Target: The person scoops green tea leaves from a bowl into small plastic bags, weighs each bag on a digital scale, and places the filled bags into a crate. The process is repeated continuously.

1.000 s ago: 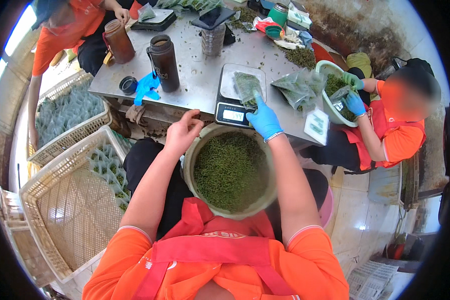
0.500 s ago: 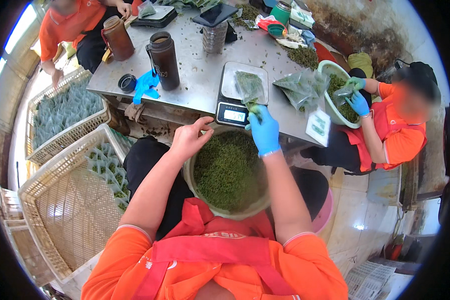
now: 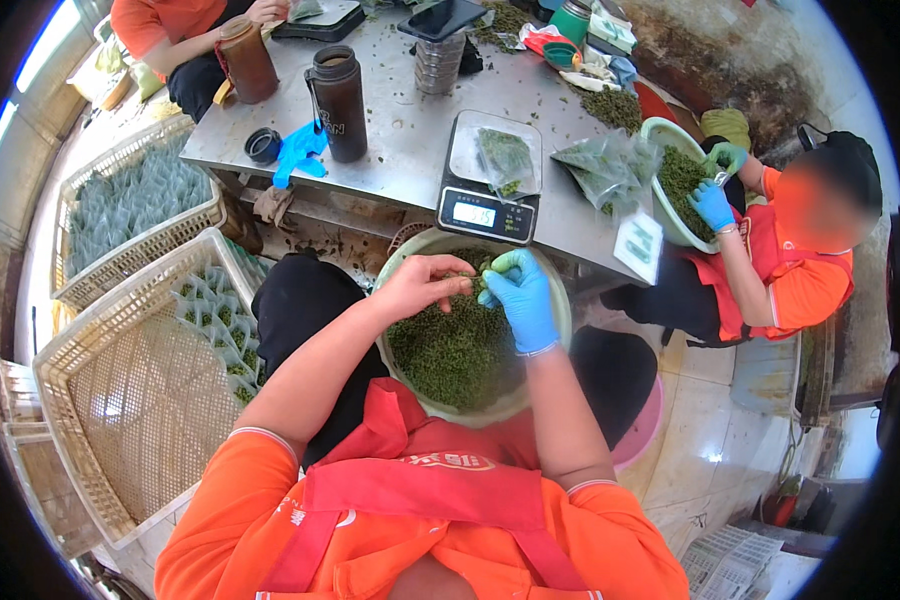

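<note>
My bare left hand point(image 3: 430, 282) and my blue-gloved right hand point(image 3: 515, 300) meet above a pale bowl point(image 3: 558, 300) of small green pieces point(image 3: 440, 365). Their fingers are pinched around a small bit of green sprig point(image 3: 478, 282); the fingertips partly hide it. Just beyond them, on the front of the metal table point(image 3: 390, 110), a digital scale point(image 3: 485, 215) carries a clear bag of greens point(image 3: 505, 160). More bagged greens point(image 3: 600, 170) lie right of the scale.
Crates point(image 3: 130, 390) with bags stand at left. A co-worker point(image 3: 800, 280) at right handles greens in a bowl point(image 3: 650, 135); another point(image 3: 150, 30) sits upper left. Bottles point(image 3: 345, 110), a blue glove point(image 3: 298, 155), a white tag point(image 3: 635, 245) and a pink basin point(image 3: 640, 430) surround me.
My right hand has left the bag on the scale and come down over the bowl, where my left hand has moved to meet it. The upper-left co-worker's arm has risen from the crate.
</note>
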`<state>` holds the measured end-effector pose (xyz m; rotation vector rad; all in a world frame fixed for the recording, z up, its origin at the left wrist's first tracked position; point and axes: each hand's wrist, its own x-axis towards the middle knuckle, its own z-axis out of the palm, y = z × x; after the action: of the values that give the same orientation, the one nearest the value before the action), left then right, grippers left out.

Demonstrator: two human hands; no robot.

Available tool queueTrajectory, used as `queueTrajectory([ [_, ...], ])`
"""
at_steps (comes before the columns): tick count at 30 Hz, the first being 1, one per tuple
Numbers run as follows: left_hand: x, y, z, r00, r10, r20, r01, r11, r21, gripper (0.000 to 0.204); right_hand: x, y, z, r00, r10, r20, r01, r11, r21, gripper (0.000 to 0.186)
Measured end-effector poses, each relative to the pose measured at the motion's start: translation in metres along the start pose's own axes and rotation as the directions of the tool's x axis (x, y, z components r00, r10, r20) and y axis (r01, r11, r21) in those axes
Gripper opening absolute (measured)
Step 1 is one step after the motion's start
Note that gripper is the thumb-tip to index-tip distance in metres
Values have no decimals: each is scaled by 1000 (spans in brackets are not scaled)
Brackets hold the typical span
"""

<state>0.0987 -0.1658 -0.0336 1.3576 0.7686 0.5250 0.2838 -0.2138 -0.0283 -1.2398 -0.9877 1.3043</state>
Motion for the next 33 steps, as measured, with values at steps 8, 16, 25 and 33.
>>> queueTrajectory([
  [8,-4,-9,0,990,96,-103,-78,984,160,19,-21,-1,8,977,181,111,-187,981,47,14],
  [16,-1,-4,-5,993,73,-92,-68,996,50,13,-13,2,-9,958,276,72,-285,928,241,9],
  [25,-2,-3,-4,996,53,-67,-53,999,3,10,-15,0,3,972,215,96,-226,965,131,18],
  [33,-8,-10,4,936,352,-6,-246,667,703,13,-20,19,7,998,32,47,-8,897,-441,8],
])
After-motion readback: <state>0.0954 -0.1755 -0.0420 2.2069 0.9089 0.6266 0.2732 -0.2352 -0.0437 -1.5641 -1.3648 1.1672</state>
